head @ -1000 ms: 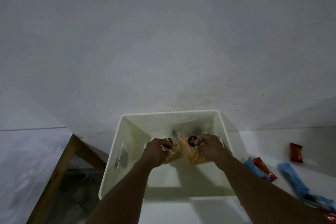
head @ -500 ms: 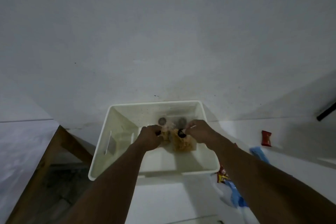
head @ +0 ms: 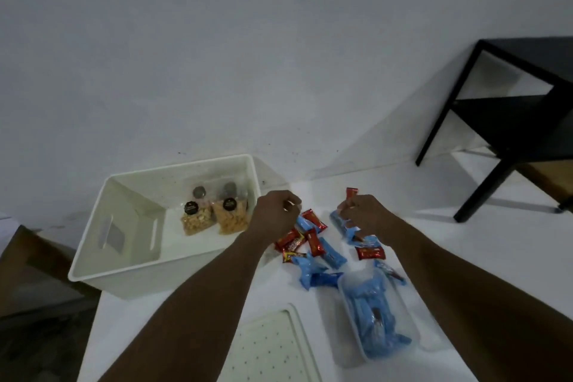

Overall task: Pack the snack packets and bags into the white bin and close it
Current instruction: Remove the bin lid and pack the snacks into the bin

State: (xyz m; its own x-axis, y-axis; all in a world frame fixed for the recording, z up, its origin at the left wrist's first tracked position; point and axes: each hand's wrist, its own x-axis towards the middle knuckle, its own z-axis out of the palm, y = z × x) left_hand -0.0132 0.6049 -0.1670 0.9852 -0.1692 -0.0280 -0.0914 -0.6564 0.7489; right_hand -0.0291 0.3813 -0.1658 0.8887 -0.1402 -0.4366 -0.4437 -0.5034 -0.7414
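Step in hand: you are gathering the loose packets (head: 313, 242), red and blue, off the white tabletop (head: 434, 226). By my judgement the packing is only partly done.
Left hand (head: 276, 214): it is curling over the pile's 11 o'clock edge, just beside the bin wall. I cannot tell whether it is holding anything.
Right hand (head: 362, 214): it is pinching a red packet (head: 352, 194), which is sticking up at 12 o'clock from the fingers.
White bin (head: 192, 245): it is sitting open at 9 o'clock of your left hand. Two clear snack bags (head: 232, 220) are lying side by side by the far wall.
Doing it well: take several packets per hand and lift them over the rim rather than dragging them. Lay them flat in front of the bags so the lid (head: 273, 347), waiting at 6 o'clock, is seating properly later.
Clear tub (head: 356, 279): it is lying at 5 o'clock with blue packets inside, probably going in too.
Hidden: your left forearm is covering part of the pile and the bin's near right corner. The lid is running off the bottom edge.
Hard to make out: the dim light is making the packet print unreadable. Two dark round shapes behind the bags could be more bags.
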